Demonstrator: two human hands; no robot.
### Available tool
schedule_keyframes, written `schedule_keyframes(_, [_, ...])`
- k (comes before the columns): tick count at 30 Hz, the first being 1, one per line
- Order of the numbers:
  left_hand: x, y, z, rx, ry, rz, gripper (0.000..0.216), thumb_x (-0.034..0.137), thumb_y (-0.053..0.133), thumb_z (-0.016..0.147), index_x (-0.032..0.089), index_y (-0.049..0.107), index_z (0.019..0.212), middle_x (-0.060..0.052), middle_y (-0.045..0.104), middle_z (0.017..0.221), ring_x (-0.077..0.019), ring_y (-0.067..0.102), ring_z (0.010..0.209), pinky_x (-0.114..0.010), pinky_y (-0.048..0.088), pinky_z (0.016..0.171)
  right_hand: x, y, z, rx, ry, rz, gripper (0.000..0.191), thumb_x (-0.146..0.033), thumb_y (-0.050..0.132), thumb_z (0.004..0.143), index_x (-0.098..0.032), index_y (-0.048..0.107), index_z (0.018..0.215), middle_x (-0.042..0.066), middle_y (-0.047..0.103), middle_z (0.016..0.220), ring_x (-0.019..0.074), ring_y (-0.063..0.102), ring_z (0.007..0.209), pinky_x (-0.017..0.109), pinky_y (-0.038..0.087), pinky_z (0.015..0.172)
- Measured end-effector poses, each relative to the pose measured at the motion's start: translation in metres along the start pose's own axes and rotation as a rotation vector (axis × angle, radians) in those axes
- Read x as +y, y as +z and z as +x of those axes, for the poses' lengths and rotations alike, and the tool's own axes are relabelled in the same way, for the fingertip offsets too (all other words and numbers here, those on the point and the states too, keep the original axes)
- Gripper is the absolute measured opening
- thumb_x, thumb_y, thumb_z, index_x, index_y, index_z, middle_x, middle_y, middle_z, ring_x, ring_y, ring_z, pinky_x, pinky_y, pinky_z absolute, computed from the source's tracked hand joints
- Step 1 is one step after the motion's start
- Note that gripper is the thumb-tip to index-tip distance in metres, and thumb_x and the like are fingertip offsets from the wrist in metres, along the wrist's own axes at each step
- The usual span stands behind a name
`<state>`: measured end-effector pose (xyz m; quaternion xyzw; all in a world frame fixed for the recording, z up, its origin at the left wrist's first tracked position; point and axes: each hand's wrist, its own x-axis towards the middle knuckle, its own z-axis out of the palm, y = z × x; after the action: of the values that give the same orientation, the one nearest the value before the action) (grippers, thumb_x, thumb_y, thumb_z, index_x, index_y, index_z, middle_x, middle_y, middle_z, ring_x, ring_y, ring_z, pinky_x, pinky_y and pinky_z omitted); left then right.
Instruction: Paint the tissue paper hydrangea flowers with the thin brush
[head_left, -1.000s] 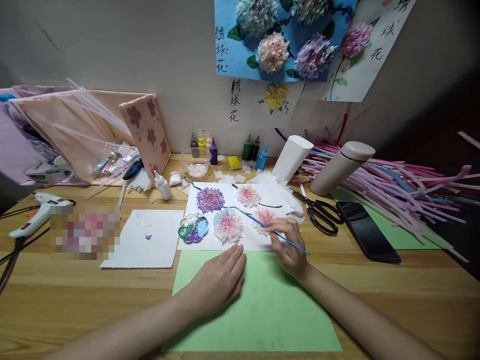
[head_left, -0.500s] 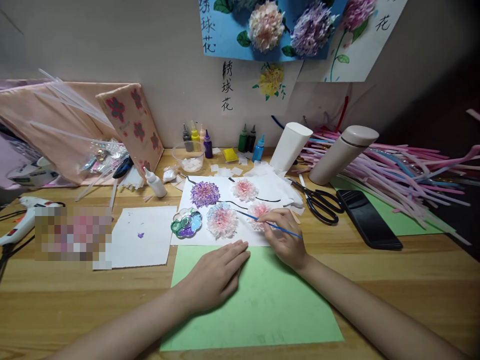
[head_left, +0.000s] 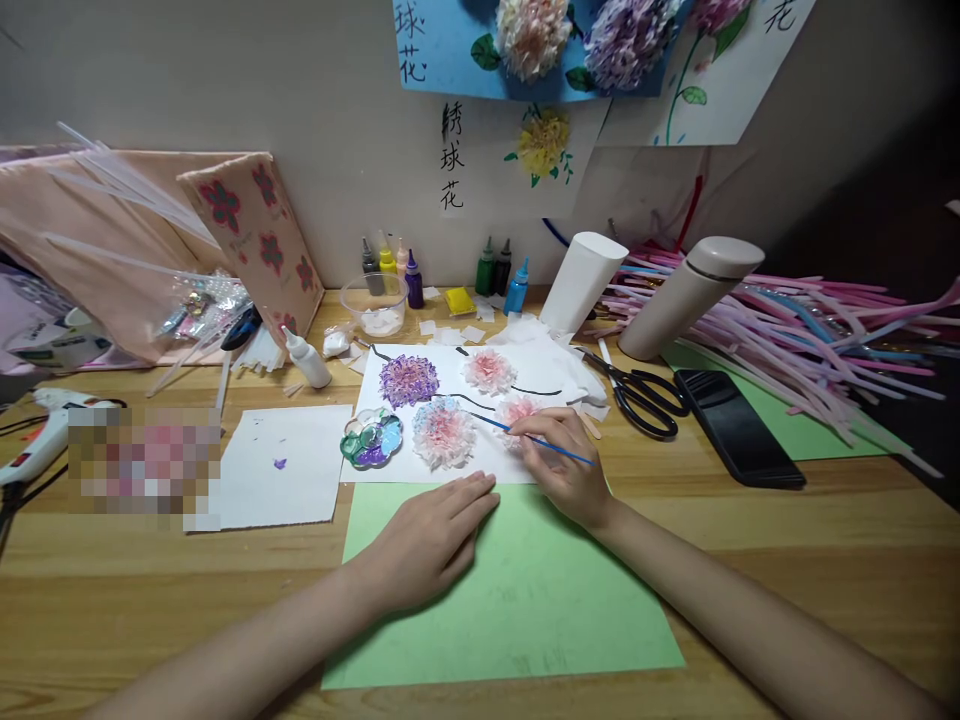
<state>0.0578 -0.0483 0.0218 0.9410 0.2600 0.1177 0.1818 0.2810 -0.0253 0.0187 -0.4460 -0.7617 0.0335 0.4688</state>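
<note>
Pinched in my right hand (head_left: 566,468) is a thin blue paintbrush (head_left: 553,445), its tip pointing left toward a paper flower (head_left: 444,434) that is pink and white with blue on its upper part. My left hand (head_left: 431,540) lies flat, fingers stretched out, on a green sheet (head_left: 525,600) and near the lower edge of a white sheet (head_left: 480,470). That white sheet also carries a purple flower (head_left: 409,380), a pink flower (head_left: 489,371) and another pink one (head_left: 517,412), partly behind my right hand. Left of them sits a clear palette (head_left: 371,440) with purple, blue and green paint.
Paint bottles (head_left: 516,287) and a clear tub (head_left: 375,305) stand along the wall. To the right are black scissors (head_left: 645,400), a phone (head_left: 739,425), a thermos (head_left: 690,297) and pipe cleaners (head_left: 810,340). A glue gun (head_left: 45,435) and white cloth (head_left: 281,470) lie left.
The brush tip has shifted slightly left, closer to the blue-tinted flower. My left hand keeps its place on the sheets, while the whole view has tilted slightly.
</note>
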Motion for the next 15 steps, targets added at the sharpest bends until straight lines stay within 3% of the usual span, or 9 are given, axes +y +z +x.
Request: schedule_keyframes(15, [0.0008,-0.0010,0.0014,0.013,0.000,-0.017,0.048,0.011,0.040,0.087,0.015,0.042,0.134,-0.012,0.045,0.142,-0.0210,0.043,0.131,-0.037,0.041,0.106,0.0003,0.0000,-0.0004,0.020,-0.010,0.009,0.019,-0.011,0.051,0.084,-0.025,0.059,0.094,0.002,0.067,0.082,0.0199,0.055,0.083,0.036,0.049,0.073])
